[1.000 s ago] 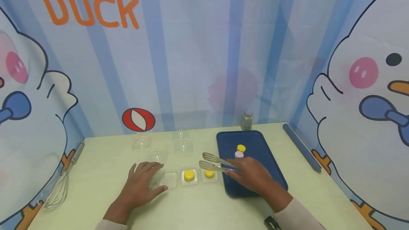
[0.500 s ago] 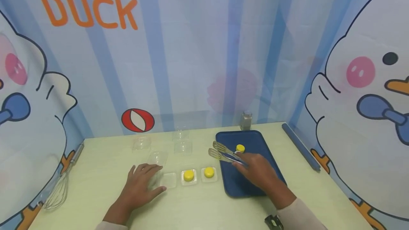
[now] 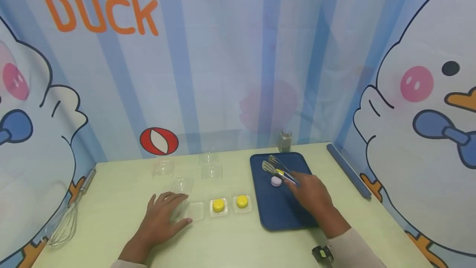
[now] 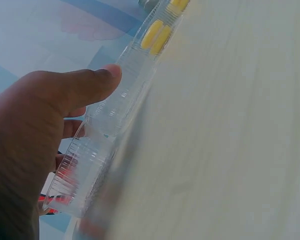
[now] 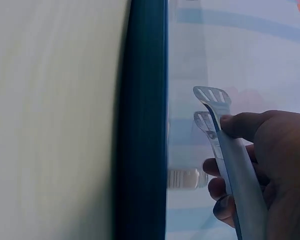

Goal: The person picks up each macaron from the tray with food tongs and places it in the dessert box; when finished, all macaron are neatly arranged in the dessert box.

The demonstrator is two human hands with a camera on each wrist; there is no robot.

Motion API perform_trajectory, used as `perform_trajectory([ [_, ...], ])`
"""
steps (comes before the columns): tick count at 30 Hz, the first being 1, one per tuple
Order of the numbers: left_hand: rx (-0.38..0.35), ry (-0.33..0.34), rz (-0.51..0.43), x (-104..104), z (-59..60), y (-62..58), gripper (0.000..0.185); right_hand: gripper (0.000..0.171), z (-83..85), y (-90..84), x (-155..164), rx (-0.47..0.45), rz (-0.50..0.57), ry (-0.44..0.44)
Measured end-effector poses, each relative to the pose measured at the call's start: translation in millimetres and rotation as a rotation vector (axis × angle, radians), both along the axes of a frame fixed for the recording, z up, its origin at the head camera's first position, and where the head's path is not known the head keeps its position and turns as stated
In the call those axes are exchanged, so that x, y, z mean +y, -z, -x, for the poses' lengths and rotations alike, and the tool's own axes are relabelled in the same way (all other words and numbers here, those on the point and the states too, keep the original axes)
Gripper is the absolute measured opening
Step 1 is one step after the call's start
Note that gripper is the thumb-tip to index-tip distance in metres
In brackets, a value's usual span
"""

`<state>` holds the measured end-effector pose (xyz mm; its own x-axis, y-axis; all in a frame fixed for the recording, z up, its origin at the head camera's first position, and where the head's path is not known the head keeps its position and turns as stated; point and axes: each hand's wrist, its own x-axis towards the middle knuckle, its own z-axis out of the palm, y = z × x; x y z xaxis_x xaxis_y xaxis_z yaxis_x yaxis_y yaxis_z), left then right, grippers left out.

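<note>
Landmark: I place everything against the blue tray (image 3: 282, 214) on the pale green table (image 3: 111, 185).

Right hand: my right hand (image 3: 310, 191) grips the metal tongs (image 3: 277, 168), fingers curled round the handle. 1 second ago the tips hung off the tray's left edge above the row of cups; now they have swung back over the tray's far half.

Tongs: both blades stand parted and carry nothing.

Pieces on tray: the lilac piece (image 3: 276, 181) lies just below the tips; a yellow piece (image 3: 279, 172) sits under them, mostly hidden, so I cannot tell if the blades touch it.

Left hand: my left hand (image 3: 163, 214) rests flat, fingers relaxed, on the clear cup strip (image 3: 195, 210) left of the tray, unmoved.

Cups: 2 yellow pieces (image 3: 218, 205) sit in cups between that hand and the tray; the cup by my thumb is bare.

Reading: I judge 2 placements done and a 3rd pick beginning.
</note>
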<state>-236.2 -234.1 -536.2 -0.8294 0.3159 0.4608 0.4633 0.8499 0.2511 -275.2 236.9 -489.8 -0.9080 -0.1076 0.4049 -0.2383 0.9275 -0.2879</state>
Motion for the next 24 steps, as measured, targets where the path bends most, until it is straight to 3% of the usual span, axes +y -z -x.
perform_trajectory([
  [11, -0.001, 0.004, -0.003, 2, -1.6, 0.0, 0.063, 0.042, 6.9, -12.2, 28, -0.138, -0.013, 0.035],
  [18, -0.032, -0.009, 0.008, 0, -1.3, -1.3, 0.063, 0.038, 14.7, -16.4, 33, -0.238, -0.034, 0.013],
  [24, -0.007, 0.002, 0.01, -2, -0.3, 0.2, 0.064, 0.038, 21.7, -18.4, 33, -0.276, -0.031, 0.008],
])
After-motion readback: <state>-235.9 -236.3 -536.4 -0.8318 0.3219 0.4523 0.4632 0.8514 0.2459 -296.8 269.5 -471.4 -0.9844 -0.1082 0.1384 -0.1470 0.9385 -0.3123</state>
